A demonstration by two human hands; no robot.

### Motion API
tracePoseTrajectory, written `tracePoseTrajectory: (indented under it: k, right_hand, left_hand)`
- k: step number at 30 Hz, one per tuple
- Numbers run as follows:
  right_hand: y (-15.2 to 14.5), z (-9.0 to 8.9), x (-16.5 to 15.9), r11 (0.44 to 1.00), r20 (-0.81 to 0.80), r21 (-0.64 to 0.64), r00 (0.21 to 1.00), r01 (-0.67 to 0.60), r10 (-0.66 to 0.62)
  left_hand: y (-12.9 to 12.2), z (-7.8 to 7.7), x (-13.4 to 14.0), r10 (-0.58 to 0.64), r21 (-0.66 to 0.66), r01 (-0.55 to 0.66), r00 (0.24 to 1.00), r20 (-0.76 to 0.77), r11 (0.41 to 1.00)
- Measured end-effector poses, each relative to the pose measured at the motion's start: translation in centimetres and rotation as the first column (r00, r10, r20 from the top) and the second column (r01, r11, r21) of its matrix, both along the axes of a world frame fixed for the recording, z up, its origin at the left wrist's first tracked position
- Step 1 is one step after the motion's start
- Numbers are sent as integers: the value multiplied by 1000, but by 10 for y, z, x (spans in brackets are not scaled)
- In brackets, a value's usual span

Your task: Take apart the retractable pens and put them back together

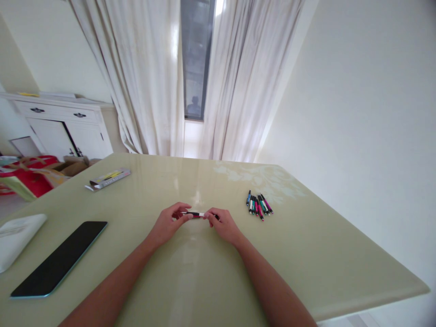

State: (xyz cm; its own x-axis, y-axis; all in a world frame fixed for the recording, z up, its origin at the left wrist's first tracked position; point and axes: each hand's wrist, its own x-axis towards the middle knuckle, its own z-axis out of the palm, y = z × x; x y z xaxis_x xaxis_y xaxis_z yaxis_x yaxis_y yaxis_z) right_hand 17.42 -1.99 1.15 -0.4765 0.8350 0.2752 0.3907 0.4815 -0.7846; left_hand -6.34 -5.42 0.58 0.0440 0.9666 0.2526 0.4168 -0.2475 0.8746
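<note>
Between my two hands a black and white pen [196, 214] lies level, side to side, over the middle of the table. My left hand [172, 221] is closed in a pinch on its left end. With thumb and fingers together, my right hand [221, 222] grips the right end. A sliver of something red and dark shows just under the pen; I cannot make out whether it is a second pen. To the right of my hands, several pens [258, 205] in black, blue, green, white and pink lie side by side in a loose bunch.
A dark tablet-like slab [61, 259] lies at the left, beside a white object [20, 238] at the table's edge. Farther back is a long open box [109, 179] with yellow on it. The table [323, 245] has its right edge near the wall.
</note>
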Motion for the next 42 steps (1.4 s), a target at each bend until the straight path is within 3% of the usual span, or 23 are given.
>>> tracePoseTrajectory:
  k: [9,14,19,25,33,38,42]
  right_hand:
    - [1,-2,2,996,31,-76,998,-54,57]
    - [2,-2,1,999,16,-42,1000,-20,21]
    - [3,-4,2,998,26,-52,999,-24,26]
    - [2,-3,3,998,15,-53,999,-33,34]
    - [2,-3,2,998,28,-50,999,-39,41]
    - [2,-4,3,998,27,-29,998,-49,50]
    - [2,-3,3,998,24,-39,999,-40,41]
  left_hand:
    - [3,-4,-4,-56,-9,56,998,-13,998]
    - [4,-5,-2,-69,-82,73,996,51,994]
    - [4,-4,-4,-91,-46,90,996,-10,995]
    - [4,-5,-5,-56,-62,58,998,27,996]
    - [3,-3,-3,-28,-22,28,999,-17,999]
    - [3,-4,-4,-65,-77,57,994,-93,995]
    - [3,-3,-3,-17,-28,15,997,-71,999]
